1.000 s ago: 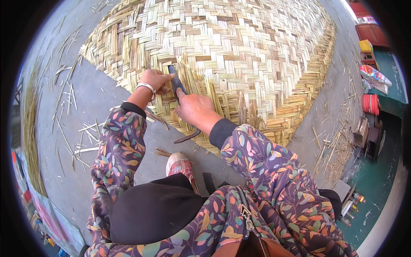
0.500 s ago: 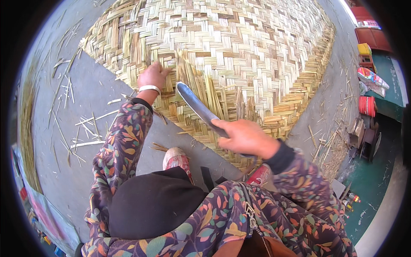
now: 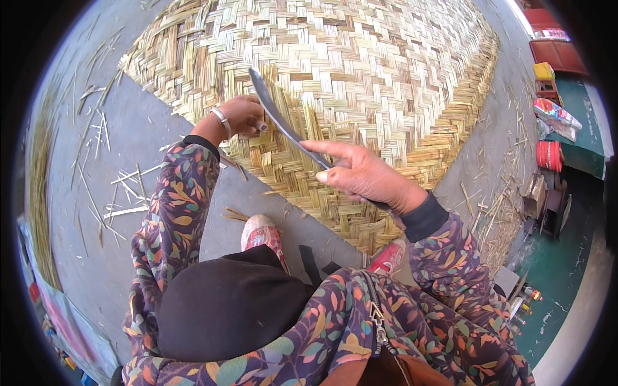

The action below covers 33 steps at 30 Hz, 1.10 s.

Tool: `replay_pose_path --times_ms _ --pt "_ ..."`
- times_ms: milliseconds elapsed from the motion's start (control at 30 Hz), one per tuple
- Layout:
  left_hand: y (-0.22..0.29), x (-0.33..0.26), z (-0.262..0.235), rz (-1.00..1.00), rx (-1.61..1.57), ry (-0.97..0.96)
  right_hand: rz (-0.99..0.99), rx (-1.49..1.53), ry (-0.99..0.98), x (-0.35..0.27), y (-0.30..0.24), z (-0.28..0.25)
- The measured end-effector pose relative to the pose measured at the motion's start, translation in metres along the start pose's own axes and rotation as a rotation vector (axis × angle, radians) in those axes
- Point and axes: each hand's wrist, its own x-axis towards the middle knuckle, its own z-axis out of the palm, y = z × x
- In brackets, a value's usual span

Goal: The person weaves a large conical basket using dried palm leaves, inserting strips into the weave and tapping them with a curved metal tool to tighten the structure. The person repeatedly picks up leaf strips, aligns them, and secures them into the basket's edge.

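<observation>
Two hands work at the woven mat's [image 3: 386, 77] frayed edge: right hand [image 3: 364, 175] grips a long knife [image 3: 277, 112] pointing to eleven o'clock, left hand [image 3: 241, 116] pinches a strip, bare floor [image 3: 148, 138] at nine o'clock.

Loose straw strips [image 3: 119, 193] are lying scattered on the grey floor [image 3: 148, 138] toward its left edge. A red cylinder [image 3: 549, 155] and a yellow box [image 3: 544, 71] are sitting along its right edge.

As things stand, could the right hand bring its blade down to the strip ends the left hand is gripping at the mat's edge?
Probably yes. The right hand holds the long blade raised, its tip above the left hand on the woven mat. Nothing lies between blade and strip ends, though the left fingers sit very close.
</observation>
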Motion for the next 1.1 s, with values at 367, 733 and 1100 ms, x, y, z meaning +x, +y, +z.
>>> replay_pose_path --times_ms 367,733,1100 --pt "-0.007 -0.006 0.008 0.055 0.133 0.024 -0.121 -0.07 -0.189 0.024 0.029 0.031" --pt "-0.011 -0.019 0.006 0.137 0.02 -0.095 0.074 0.018 -0.202 0.024 0.006 0.032" --pt "-0.016 -0.025 0.005 0.1 0.071 0.01 0.003 -0.014 -0.215 0.036 0.017 0.036"
